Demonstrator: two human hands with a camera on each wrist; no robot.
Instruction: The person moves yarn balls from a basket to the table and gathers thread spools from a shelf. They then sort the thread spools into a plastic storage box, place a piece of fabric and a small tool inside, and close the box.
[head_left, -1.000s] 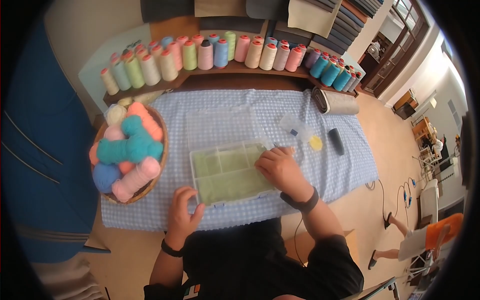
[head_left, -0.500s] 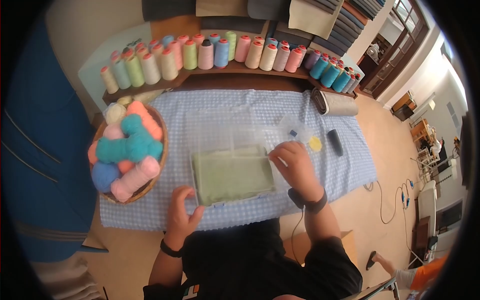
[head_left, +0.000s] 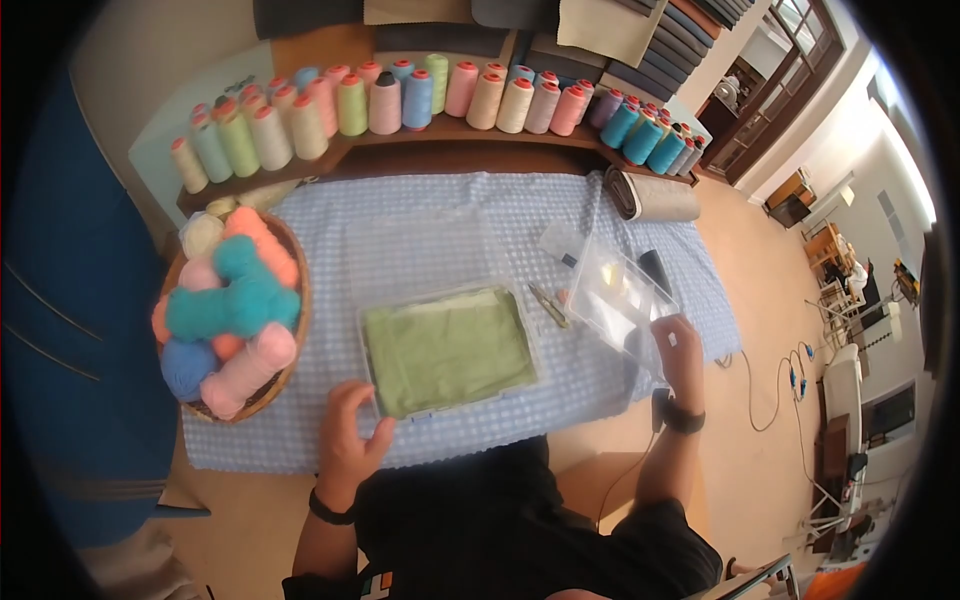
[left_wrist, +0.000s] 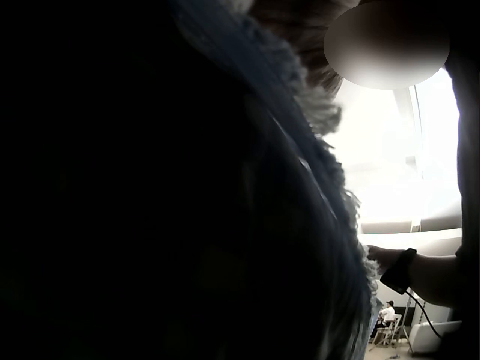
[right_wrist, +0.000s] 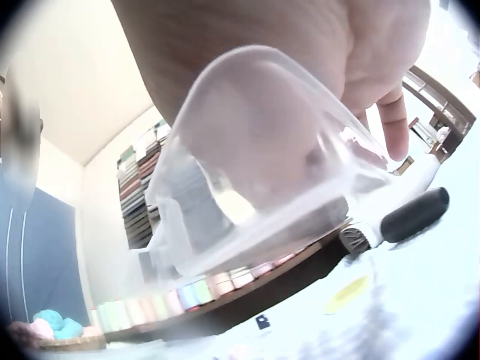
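Observation:
My right hand (head_left: 682, 362) grips the near end of a clear plastic divided tray (head_left: 640, 288), tilted over the right side of the table. In the right wrist view this tray (right_wrist: 247, 172) lies across the hand and hides part of it. A clear plastic box (head_left: 540, 375) stands in front of me, its lid (head_left: 425, 245) folded back. Folded green cloth (head_left: 450, 350) fills the box. My left hand (head_left: 348, 440) is at the box's front left corner, thumb and fingers spread. Small metal snips (head_left: 548, 304) lie right of the box. The left wrist view is mostly dark.
A basket of yarn (head_left: 290, 345) stands on the left of the checked cloth (head_left: 590, 385). Thread cones (head_left: 417, 100) line the shelf behind. A fabric roll (head_left: 660, 198) lies at the back right. A dark cylinder (head_left: 652, 268) and a yellow disc (right_wrist: 349, 294) lie near the tray.
My right hand has lifted the divided tray out of the box and carried it right, uncovering the green cloth. The left hand stays at the box's corner.

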